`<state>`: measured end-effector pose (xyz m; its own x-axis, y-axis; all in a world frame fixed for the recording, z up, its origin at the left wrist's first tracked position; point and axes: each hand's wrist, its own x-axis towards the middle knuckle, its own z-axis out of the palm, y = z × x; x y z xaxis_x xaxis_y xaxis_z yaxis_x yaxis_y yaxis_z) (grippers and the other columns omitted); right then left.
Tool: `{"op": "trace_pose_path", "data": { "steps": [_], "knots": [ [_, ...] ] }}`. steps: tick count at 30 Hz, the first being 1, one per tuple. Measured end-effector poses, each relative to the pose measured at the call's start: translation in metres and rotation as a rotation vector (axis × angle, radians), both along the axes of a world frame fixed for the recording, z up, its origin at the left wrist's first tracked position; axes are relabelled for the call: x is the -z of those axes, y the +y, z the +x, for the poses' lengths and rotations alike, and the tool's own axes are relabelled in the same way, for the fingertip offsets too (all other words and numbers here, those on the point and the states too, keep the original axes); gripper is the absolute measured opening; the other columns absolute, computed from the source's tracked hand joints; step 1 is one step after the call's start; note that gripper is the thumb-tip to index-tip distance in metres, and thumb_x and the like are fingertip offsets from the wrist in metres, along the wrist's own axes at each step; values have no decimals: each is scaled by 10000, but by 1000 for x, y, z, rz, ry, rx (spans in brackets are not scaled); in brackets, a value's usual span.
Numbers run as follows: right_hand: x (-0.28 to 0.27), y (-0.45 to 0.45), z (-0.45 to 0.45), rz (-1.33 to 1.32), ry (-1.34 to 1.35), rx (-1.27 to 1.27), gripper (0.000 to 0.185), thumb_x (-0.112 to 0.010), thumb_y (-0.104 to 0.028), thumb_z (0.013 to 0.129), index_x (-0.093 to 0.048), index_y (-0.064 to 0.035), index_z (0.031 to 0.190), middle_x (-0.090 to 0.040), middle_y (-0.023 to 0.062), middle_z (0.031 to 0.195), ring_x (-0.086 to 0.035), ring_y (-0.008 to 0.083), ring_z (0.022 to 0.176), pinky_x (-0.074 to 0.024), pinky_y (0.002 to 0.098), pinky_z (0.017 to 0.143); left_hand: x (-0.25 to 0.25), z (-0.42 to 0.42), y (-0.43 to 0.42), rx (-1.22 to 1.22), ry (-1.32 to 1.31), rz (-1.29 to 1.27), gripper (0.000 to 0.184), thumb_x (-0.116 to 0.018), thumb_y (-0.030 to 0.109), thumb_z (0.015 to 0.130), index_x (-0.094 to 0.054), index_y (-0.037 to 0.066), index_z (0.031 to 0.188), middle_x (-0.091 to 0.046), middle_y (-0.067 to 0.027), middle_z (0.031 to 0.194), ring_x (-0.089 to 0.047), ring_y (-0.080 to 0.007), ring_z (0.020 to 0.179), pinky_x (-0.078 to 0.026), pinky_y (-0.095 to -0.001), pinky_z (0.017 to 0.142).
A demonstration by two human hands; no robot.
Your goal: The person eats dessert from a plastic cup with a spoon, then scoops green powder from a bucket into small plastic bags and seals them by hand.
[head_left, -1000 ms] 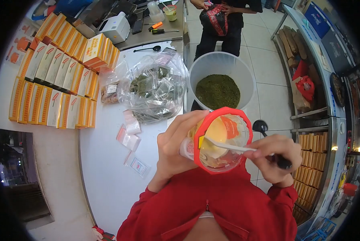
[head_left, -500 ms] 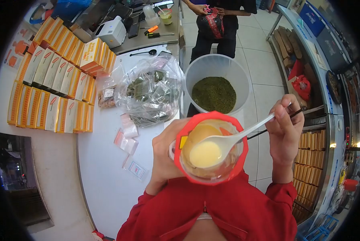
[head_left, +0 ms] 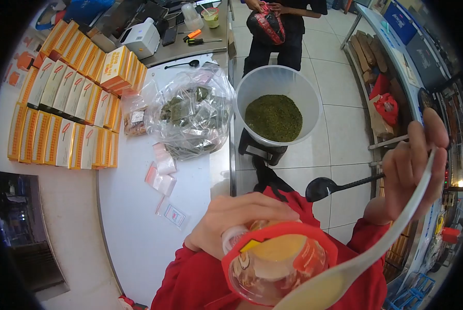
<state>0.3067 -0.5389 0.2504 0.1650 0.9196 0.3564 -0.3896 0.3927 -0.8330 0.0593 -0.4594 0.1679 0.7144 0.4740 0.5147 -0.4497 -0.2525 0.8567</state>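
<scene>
- The left hand grips a clear plastic jar with a red rim, fingers curled around its far left side.
- The jar is at the near edge of the scene, tilted in front of the red jacket, pale yellow contents inside.
- The right hand, to the right of the jar, has its fingers closed on a white spoon.
- The spoon slants down to the near left; its bowl, cut off by the near edge, carries something pale yellow and overlaps the jar's right side.
- A black spoon extends left from the same hand; how the fingers hold its handle is hidden.
- Farther off, a translucent bucket of green powder stands on a dark stool.
- Left of it, on the white table, lie a clear bag of green packets and rows of orange-and-white boxes.
- At the far side, another person's hands hold a black-and-red bundle.
</scene>
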Motion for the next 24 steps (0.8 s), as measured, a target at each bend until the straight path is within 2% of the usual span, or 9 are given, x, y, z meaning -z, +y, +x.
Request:
{"op": "trace_pose_path", "data": {
  "steps": [1,4,11,16,22,24],
  "knots": [
    [-5,2,-1,36,-48,-51,162,-484,-215,916,-369,-142,1004,-493,5,677,-346,30,366,-245,159,346,-4,0,1,74,11,-6,419,-710,197,707,-573,-60,1008,-611,-197,991,-617,-301,900,-515,-329,735],
    [-15,-2,0,60,-126,-98,165,-464,-198,927,-375,-120,1042,-463,-9,674,-296,25,352,-242,175,364,-7,2,-1,155,15,-23,435,-728,194,689,-572,-54,1010,-611,-189,1002,-618,-287,908,-520,-319,735],
    [-21,-9,2,104,-158,-152,175,-453,-213,933,-368,-88,1021,-442,-20,681,-294,33,383,-309,194,469,-12,5,-5,176,28,-31,430,-732,173,675,-572,-51,1005,-611,-179,1006,-634,-276,866,-527,-314,709],
    [-21,-11,6,160,-162,-184,175,-447,-199,934,-364,-80,1032,-437,-19,696,-274,33,387,-326,212,495,-9,6,-6,177,30,-47,432,-729,164,680,-569,-45,1023,-610,-181,998,-633,-277,865,-518,-317,719],
    [-6,-14,4,58,-114,-11,146,-456,-196,927,-360,-105,989,-429,-18,687,-301,29,400,-261,170,444,-7,10,-2,112,77,-43,436,-728,160,682,-567,-42,1033,-611,-179,994,-631,-272,867,-512,-321,733],
    [-1,-14,-5,65,-106,202,248,-611,-112,821,-392,-100,937,-506,33,671,-472,66,461,-357,168,426,-12,11,1,57,114,-26,435,-729,158,681,-568,-41,1033,-612,-179,994,-631,-271,867,-512,-322,734]
  ]
}}
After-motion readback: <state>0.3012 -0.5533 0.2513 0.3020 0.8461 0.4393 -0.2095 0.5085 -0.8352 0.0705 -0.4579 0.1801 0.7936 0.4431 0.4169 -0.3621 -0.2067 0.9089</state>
